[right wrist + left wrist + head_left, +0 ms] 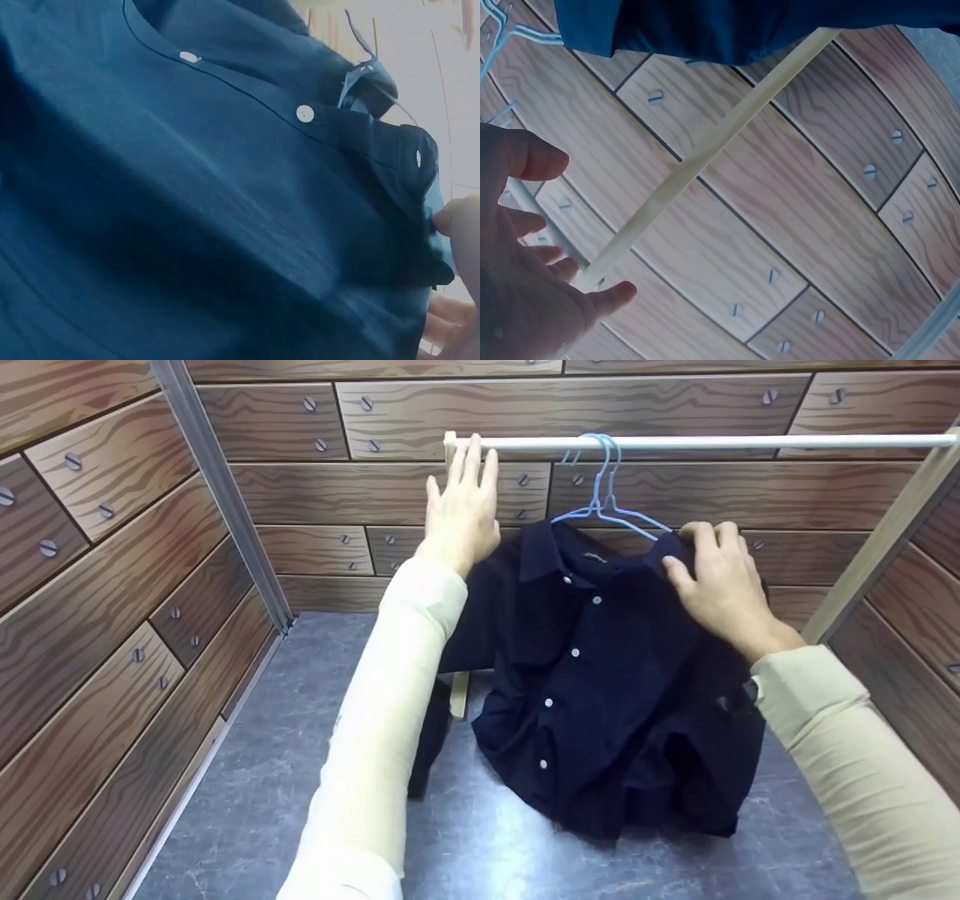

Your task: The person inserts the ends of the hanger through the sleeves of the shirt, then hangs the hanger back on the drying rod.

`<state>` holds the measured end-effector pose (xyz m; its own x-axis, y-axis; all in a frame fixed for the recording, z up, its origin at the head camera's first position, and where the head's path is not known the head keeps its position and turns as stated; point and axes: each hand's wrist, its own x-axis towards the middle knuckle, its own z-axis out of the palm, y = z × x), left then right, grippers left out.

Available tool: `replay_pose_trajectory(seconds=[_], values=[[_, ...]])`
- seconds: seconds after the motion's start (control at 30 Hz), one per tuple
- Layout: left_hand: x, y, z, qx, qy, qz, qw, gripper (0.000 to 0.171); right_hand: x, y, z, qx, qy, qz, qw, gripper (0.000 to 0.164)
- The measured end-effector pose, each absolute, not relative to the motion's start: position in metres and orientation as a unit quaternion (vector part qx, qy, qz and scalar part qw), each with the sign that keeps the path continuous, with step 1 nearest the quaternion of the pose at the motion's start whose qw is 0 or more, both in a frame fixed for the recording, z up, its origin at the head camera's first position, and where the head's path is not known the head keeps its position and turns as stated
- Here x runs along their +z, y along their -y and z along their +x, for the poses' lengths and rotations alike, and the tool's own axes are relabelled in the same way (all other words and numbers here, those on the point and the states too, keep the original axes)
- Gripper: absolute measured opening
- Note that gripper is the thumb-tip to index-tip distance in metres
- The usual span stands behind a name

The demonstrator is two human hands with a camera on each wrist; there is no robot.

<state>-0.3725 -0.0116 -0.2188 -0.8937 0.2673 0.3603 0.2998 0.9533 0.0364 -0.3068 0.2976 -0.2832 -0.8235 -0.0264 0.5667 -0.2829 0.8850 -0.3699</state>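
A navy shirt (517, 637) with white buttons hangs from blue wire hangers (598, 493), whose hooks loop over a white rail (697, 442). My right hand (721, 581) grips the shirt at its shoulder, thumb in front and fingers over the top. In the right wrist view the thumb (456, 221) lies by the collar. My left hand (461, 514) is raised at the rail's left end, fingers spread and straight. The left wrist view shows that hand (529, 255) overlapping the rail end, with nothing held in it.
A pale wooden post (712, 146) stands under the rail's left end, and another post (881, 544) slants down at the right. Wood-patterned walls (450, 409) close off the back and sides. Below is a grey tabletop (247, 757); dark cloth (429, 742) hangs beside my left sleeve.
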Motion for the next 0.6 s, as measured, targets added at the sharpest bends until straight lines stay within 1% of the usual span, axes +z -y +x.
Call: replay_pose_trajectory(seconds=[0.33, 0.6], values=[[-0.239, 0.017, -0.351, -0.081, 0.951, -0.207, 0.216, 0.083, -0.287, -0.291, -0.296, 0.216, 0.897, 0.135, 0.360, 0.040], [-0.271, 0.032, -0.328, -0.091, 0.937, -0.235, 0.243, 0.080, -0.303, -0.284, -0.268, 0.217, 0.869, 0.178, 0.408, 0.045]])
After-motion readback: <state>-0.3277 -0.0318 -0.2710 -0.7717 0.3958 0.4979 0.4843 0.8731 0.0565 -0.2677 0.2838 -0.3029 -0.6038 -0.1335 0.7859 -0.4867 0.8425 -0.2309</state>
